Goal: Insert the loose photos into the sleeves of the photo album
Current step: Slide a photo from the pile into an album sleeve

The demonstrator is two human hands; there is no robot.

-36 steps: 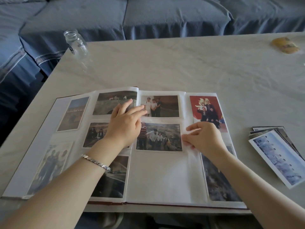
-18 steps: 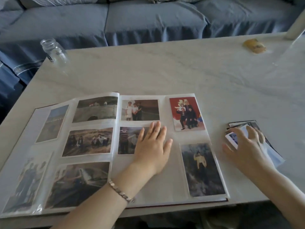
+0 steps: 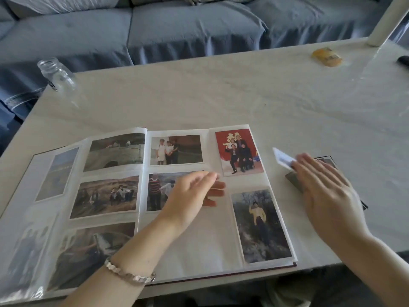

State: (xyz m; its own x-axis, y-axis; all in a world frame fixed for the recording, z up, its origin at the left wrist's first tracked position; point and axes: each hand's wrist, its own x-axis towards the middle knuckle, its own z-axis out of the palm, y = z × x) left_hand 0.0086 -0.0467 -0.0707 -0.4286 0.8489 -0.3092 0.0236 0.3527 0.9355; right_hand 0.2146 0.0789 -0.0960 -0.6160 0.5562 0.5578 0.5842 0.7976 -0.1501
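The photo album lies open at the table's near edge, most sleeves filled with photos. The bottom sleeve in the right page's left column shows only white. My left hand, with a bracelet at the wrist, is over the right page's middle photo, fingers relaxed and holding nothing. To the right of the album lies the stack of loose photos, partly hidden under my right hand. That hand holds one loose photo by its edge, raised and tilted above the stack; the thumb is hidden.
The pale marble-look table carries a glass jar at the far left corner and a yellow packet at the far right, beside a white post. A blue sofa runs behind the table.
My right hand left the album page, went to the stack on the right and lifted its top photo. My left hand shifted from the left page onto the right page.
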